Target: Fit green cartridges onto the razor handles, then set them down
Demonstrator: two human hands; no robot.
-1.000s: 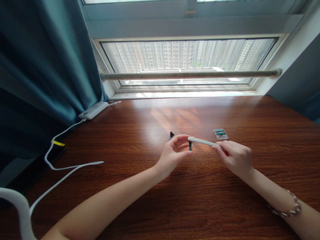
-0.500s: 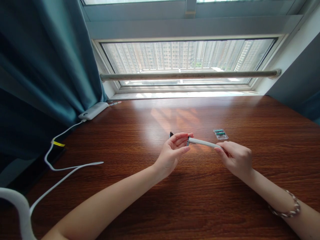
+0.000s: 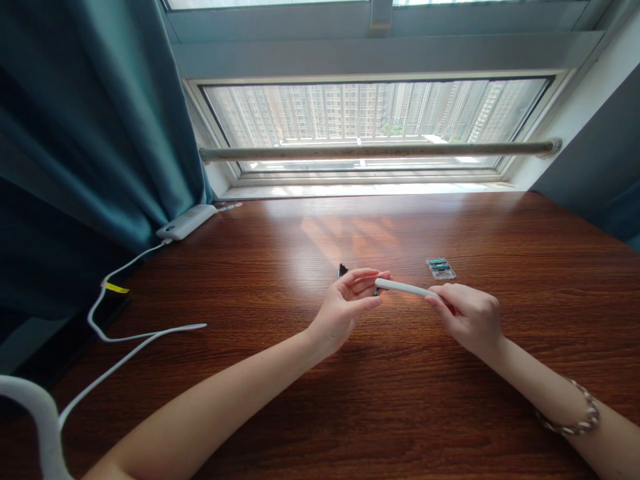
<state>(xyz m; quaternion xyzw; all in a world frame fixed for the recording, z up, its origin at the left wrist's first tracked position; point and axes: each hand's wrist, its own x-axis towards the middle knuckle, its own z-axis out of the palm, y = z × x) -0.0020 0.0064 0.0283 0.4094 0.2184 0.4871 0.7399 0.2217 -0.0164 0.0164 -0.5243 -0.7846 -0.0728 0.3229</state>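
A razor with a slim white handle [image 3: 407, 288] is held level above the table between my two hands. My right hand [image 3: 467, 317] is closed on the handle's right end, thumb and fingers gripping it. At the other end, my left hand [image 3: 345, 303] curls its thumb and fingers around the small dark razor head [image 3: 378, 289], which shows a hint of green. Fingers hide part of the head, so I cannot tell how it sits on the handle. Just beyond my left hand lies a small black piece [image 3: 343, 270]. A clear blade case [image 3: 441, 269] with green-striped cartridges rests behind my right hand.
The brown wood-grain table [image 3: 320, 413] reaches to the window [image 3: 380, 113], crossed by a metal bar [image 3: 380, 152]. At left, a white power bank [image 3: 187, 222] with a white cable [image 3: 145, 337] lies by a blue curtain [image 3: 100, 120]. A thick white tube [image 3: 43, 420] curves in at lower left.
The razor handle has turned slightly, and its left end now covers more of the head. My right hand has shifted a little to the left. My left hand has hardly moved.
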